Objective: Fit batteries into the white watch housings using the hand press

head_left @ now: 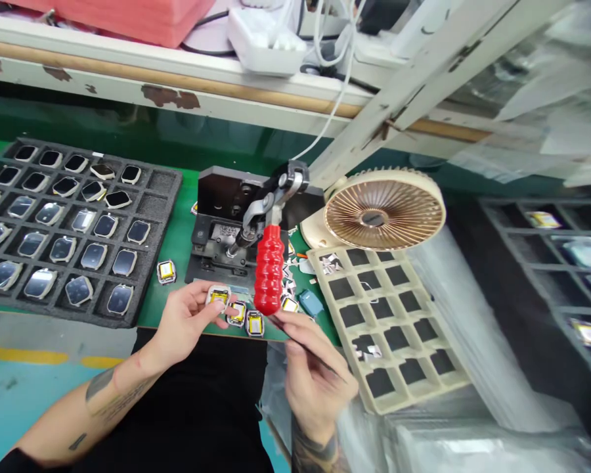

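Low in the frame, right of centre, a dark thin tool (pixel 309 349) was held pen-like, fingers closed around it, by the right hand (pixel 318 374), a grip probably chosen for fine control; whether its tip touched anything could not be told. At lower centre, a case (pixel 219 296) was pinched at its edge by the left hand (pixel 192 322), thumb against half-curled fingers, so its yellow inside was left uncovered. Two more cases (pixel 255 323) were set just beyond those fingertips, seemingly for easy reach. The red handle (pixel 268 269) of the clamp (pixel 226 243) was raised mid-frame, between the hands. At left, watches (pixel 62 249) were kept in a foam tray (pixel 159 205), apparently to be held apart; at right, a cream tray (pixel 423 392) was placed below the fan (pixel 384 210).
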Demonstrator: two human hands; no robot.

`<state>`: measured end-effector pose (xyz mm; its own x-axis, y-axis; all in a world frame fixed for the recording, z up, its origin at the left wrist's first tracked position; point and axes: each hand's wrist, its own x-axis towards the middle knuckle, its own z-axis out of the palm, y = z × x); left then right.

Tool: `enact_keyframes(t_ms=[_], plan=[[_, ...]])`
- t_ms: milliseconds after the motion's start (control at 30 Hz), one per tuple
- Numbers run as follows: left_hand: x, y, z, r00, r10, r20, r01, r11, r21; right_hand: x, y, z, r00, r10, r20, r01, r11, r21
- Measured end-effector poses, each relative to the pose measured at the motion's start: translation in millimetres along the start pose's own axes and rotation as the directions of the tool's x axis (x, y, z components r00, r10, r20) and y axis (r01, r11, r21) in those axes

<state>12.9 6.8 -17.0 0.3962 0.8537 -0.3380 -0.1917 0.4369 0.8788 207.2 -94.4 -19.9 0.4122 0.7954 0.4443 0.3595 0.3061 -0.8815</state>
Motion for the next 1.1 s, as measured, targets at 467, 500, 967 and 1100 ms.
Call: enact_keyframes(t_ms=[467,500,967,1100], plan=[[-4,2,13.4,0.998,-0.016,0.055,0.019,0.999,-0.044,-7,12,33,0.978,0.204,-0.041,-0.202,0.977,0.066],[-5,1,13.5,0.998,-0.015,0.057,0.018,0.999,-0.049,-7,15,34,0.962,0.270,-0.039,-0.264,0.957,0.122],[-4,0,18.3,0.997,-0.042,0.070,0.048,0.995,-0.085,-19,32,15,0.962,0.223,-0.159,-0.190,0.962,0.196],[1,-4,20.9,0.982,-0.155,0.107,0.176,0.956,-0.236,-15,24,3,0.954,0.277,-0.117,-0.246,0.943,0.225]])
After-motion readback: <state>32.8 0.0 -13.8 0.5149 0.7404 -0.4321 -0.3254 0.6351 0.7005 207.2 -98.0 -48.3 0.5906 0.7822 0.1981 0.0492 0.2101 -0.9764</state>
